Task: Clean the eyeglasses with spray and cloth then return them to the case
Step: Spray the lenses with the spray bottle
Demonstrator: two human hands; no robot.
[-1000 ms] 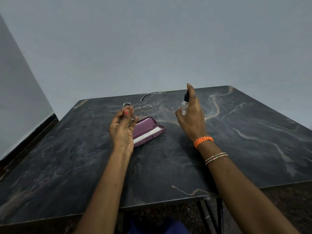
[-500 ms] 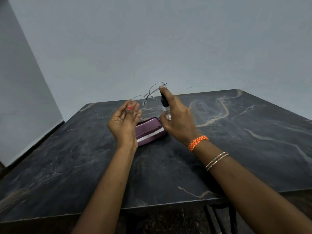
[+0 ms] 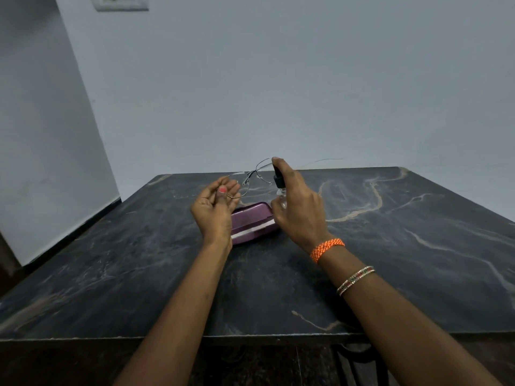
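Gingerly, above the purple case (image 3: 252, 222), my left hand (image 3: 216, 211) pinches the flimsy wire eyeglasses (image 3: 255, 174) by one lens rim; my right hand (image 3: 299, 207) grips the spray bottle (image 3: 280, 190).

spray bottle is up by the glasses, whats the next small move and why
Probably press the nozzle. The right hand holds the spray bottle with a fingertip on top, close to the glasses that the left hand holds above the open case.
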